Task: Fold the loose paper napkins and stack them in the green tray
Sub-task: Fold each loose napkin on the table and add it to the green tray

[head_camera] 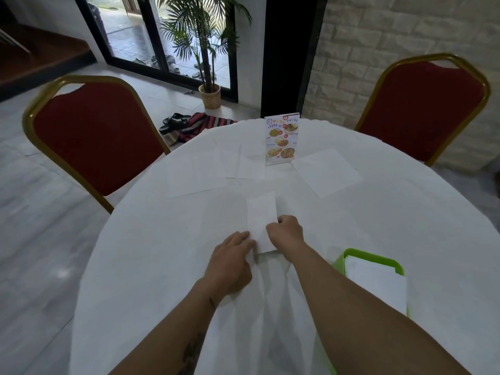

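Both hands (234, 255) (286, 234) pinching folded napkin (261, 220) edges, green tray (351, 254) right

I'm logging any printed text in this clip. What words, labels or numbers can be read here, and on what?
Menu stand at the table's far side: coloured headline lettering above food photos, too blurred to read.
Small red round tags on the same stand: too small to read.
Napkins, green tray and chairs: no text visible.

Tray (351, 253) right of hands' napkin (261, 212); loose napkins (327, 171) beyond, flanking menu stand (282, 139).
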{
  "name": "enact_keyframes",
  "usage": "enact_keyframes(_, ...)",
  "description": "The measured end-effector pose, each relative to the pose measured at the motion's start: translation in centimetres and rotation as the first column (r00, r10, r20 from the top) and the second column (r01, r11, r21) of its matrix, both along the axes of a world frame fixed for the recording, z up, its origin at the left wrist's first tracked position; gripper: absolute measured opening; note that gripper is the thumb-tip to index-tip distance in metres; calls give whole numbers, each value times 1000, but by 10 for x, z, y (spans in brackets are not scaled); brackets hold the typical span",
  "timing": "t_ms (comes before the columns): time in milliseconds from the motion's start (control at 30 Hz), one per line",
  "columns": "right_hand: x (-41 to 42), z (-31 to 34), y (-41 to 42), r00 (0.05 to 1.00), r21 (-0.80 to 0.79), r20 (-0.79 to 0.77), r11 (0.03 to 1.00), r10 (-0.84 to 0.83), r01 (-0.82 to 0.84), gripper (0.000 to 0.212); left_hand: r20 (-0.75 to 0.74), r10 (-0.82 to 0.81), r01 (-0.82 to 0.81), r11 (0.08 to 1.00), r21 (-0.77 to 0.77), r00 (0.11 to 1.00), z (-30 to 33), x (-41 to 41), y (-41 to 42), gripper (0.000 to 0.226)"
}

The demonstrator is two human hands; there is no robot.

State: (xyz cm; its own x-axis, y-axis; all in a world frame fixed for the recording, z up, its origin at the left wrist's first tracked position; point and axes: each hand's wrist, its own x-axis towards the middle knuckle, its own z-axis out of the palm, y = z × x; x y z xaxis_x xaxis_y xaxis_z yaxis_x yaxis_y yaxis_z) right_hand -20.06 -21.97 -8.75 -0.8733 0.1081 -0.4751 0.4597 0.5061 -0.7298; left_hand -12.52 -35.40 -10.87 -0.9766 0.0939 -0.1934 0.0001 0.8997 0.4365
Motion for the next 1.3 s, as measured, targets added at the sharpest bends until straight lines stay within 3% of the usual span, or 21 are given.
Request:
enact_keyframes(333,34,51,41,976,56,-216,998,20,-8,24,-62,75,-61,976,208,995,41,16,22,58)
enact_keyframes(533,83,113,86,954,-140,-257,982,-157,124,10,-146,-16,57,959,277,989,90,30,45,54)
enact_keyframes(667,136,128,124,926,-229,-214,938,-310,261,27,-153,-90,133,944,302,984,103,47,60,54)
enact_keyframes(833,197,101,158,914,-77,-104,920,-391,385,17,-98,-203,223,929,296,974,102,80,85,56)
enact_keyframes(1000,219,88,162,907,57,-119,909,-404,412,27,7,-365,358,914,190,931,95,112,102,62)
enact_keyframes(1133,217,90,155,920,127,-132,914,-369,385,17,39,-419,412,903,123,907,94,121,108,63)
enact_keyframes(1300,213,82,148,919,221,-155,893,-364,391,40,29,-439,435,895,99,898,98,119,112,63)
